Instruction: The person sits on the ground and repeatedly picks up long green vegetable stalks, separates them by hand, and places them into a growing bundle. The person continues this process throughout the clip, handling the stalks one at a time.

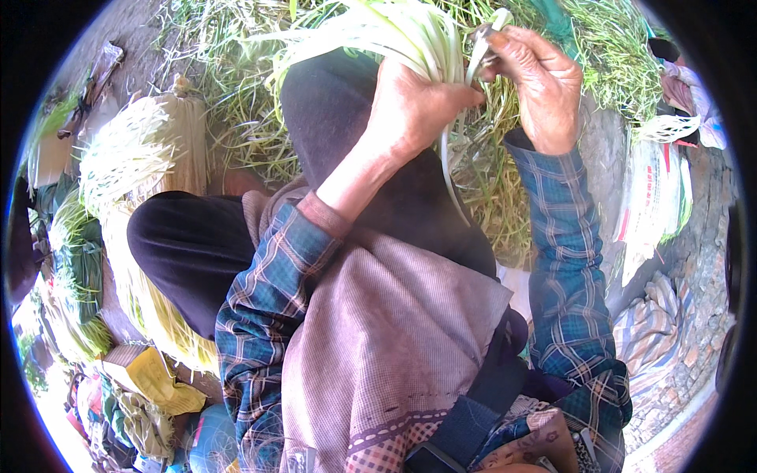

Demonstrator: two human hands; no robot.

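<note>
My left hand (414,106) is closed around a thick bunch of long, pale green-white leafy stalks (437,44), held above my raised knee in dark trousers (331,106). To its right, my right hand (541,77) pinches one whitish stalk (475,62) between thumb and fingers, close to the bunch's edge. Something dark sits at the thumb and fingertips; whether it is a small tool or dirt I cannot tell. One thin pale stalk (447,168) hangs below my left hand, in front of the trousers. A cloth apron (384,319) covers my lap.
Loose green and yellowish leaves (254,112) litter the ground ahead, with another heap (621,65) at right. Pale stalk bundles (136,142) lie at left. A printed plastic bag (644,183) and a striped woven sack (650,319) are at right; a yellow wrapper (157,381) lies lower left.
</note>
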